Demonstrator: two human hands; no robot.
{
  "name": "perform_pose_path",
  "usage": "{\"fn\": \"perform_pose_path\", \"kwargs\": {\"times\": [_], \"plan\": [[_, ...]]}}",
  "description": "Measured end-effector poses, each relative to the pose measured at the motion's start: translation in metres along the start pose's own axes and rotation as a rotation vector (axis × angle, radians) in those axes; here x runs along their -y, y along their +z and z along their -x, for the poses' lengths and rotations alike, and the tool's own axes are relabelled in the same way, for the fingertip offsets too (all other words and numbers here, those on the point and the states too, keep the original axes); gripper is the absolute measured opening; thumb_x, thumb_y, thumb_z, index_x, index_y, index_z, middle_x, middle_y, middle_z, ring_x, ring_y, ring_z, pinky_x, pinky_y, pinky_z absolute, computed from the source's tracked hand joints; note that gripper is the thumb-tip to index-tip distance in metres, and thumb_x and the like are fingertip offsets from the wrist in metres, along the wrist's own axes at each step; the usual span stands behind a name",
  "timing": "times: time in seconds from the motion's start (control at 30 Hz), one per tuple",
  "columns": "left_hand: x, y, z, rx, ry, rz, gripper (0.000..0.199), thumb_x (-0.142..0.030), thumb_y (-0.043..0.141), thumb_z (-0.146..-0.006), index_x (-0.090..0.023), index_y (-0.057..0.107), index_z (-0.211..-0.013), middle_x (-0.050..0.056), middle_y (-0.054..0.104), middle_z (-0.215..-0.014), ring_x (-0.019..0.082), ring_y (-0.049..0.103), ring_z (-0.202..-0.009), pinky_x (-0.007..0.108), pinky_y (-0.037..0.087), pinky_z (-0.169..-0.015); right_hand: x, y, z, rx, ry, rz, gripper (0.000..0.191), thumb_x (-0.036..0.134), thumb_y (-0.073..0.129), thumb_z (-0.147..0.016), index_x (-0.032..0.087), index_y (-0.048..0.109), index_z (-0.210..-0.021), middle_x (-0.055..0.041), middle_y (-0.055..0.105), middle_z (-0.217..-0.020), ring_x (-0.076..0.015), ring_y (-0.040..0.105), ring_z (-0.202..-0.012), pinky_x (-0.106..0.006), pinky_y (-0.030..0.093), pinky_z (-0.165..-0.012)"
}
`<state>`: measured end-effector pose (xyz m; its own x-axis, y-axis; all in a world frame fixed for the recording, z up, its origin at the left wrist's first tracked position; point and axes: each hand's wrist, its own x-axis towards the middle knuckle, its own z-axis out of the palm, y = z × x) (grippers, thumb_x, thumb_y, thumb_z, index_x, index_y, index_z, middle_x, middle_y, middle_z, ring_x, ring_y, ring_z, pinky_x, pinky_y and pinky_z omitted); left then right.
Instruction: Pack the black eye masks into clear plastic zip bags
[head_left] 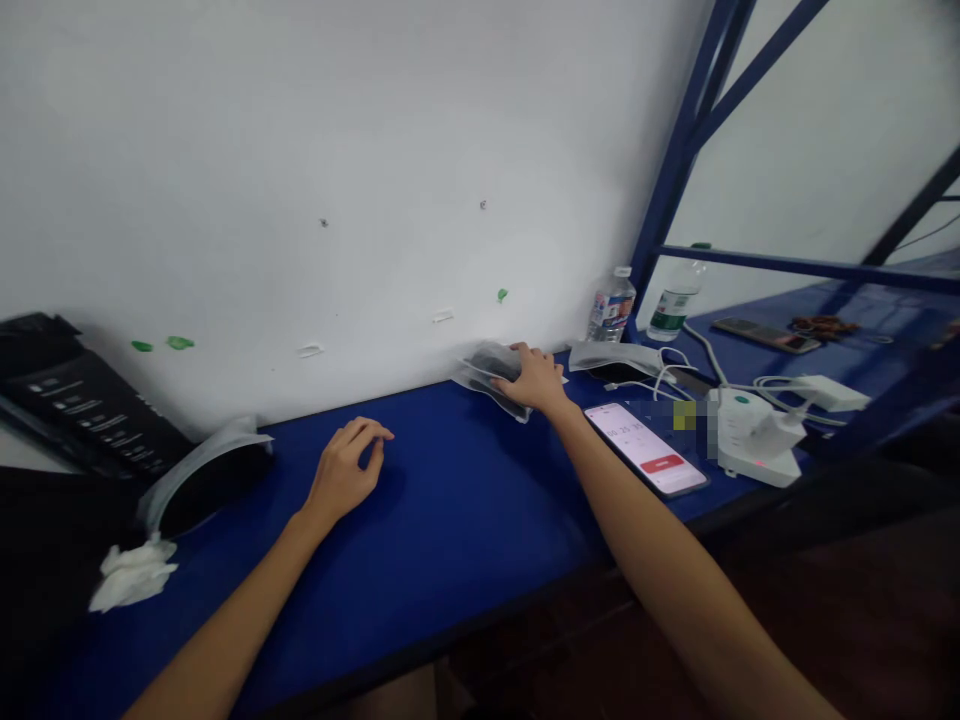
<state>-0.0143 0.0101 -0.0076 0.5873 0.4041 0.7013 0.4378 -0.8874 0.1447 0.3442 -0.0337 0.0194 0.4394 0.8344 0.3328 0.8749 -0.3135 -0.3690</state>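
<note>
My right hand [534, 378] is closed on the right side of a translucent packet [484, 372] with something dark inside, at the wall edge of the blue table [450, 520]. My left hand [351, 462] hovers over or rests on the table's left-middle part, fingers curved and thumb apart, holding nothing. A phone [646, 448] with a lit screen lies right of my right forearm. Another translucent and dark packet [619, 360] lies just right of my right hand. Left of my left hand is a larger dark pouch with a translucent edge [214, 470].
Crumpled white tissue [133, 576] and a black box [82, 400] are at the left. Two bottles [612, 305] [677, 300], a white power strip [754, 440] with cables, and a blue metal frame [679, 180] stand at the right. A white wall [375, 150] bounds the back.
</note>
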Motion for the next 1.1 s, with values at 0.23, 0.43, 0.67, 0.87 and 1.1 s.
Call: {"fn": "perform_pose_path", "kwargs": {"times": [0.23,0.43,0.67,0.87,1.1], "plan": [[0.000,0.001,0.000,0.008,0.004,0.002,0.021,-0.017,0.049,-0.104,-0.024,0.068,-0.104,0.005,0.071,-0.106,0.020,0.069,-0.099,0.037,0.052,-0.092,0.002,0.014,0.000,0.050,-0.032,0.073,0.069,0.061,0.070,-0.087,0.024,0.055,-0.142,-0.0185,0.053,-0.153,-0.0464,0.044,-0.144,-0.074,0.019,-0.120],[0.000,0.000,0.000,0.003,0.009,0.017,0.021,-0.015,0.049,-0.102,-0.023,0.068,-0.104,0.005,0.071,-0.105,0.021,0.069,-0.100,0.036,0.053,-0.092,0.017,0.009,0.011,-0.039,-0.313,0.059,0.059,0.039,0.082,-0.076,0.026,0.064,-0.130,-0.0133,0.037,-0.167,-0.0396,0.029,-0.154,-0.069,0.010,-0.126],[0.001,0.000,0.000,0.000,0.013,0.050,0.021,-0.012,0.052,-0.101,-0.023,0.069,-0.103,0.005,0.070,-0.105,0.020,0.069,-0.100,0.036,0.054,-0.095,0.030,0.011,0.016,-0.054,-0.312,0.039,0.023,0.011,0.070,-0.076,0.026,0.080,-0.089,-0.0065,0.050,-0.157,-0.0345,0.034,-0.147,-0.059,0.012,-0.128],[0.000,0.000,0.000,0.011,0.007,0.050,0.021,-0.013,0.050,-0.103,-0.023,0.069,-0.103,0.005,0.069,-0.104,0.020,0.067,-0.098,0.036,0.054,-0.093,0.030,0.017,0.016,-0.013,-0.217,0.104,0.026,0.014,0.075,-0.073,0.024,0.082,-0.095,-0.0104,0.054,-0.154,-0.0412,0.036,-0.142,-0.067,0.019,-0.123],[0.001,0.001,0.000,-0.002,0.024,0.062,0.021,-0.013,0.051,-0.103,-0.023,0.069,-0.102,0.004,0.069,-0.103,0.019,0.067,-0.097,0.036,0.054,-0.092,0.036,0.028,0.020,-0.217,-0.192,0.157,0.017,0.012,0.064,-0.082,0.016,0.080,-0.087,-0.0160,0.062,-0.145,-0.0384,0.044,-0.139,-0.064,0.018,-0.125]]}}
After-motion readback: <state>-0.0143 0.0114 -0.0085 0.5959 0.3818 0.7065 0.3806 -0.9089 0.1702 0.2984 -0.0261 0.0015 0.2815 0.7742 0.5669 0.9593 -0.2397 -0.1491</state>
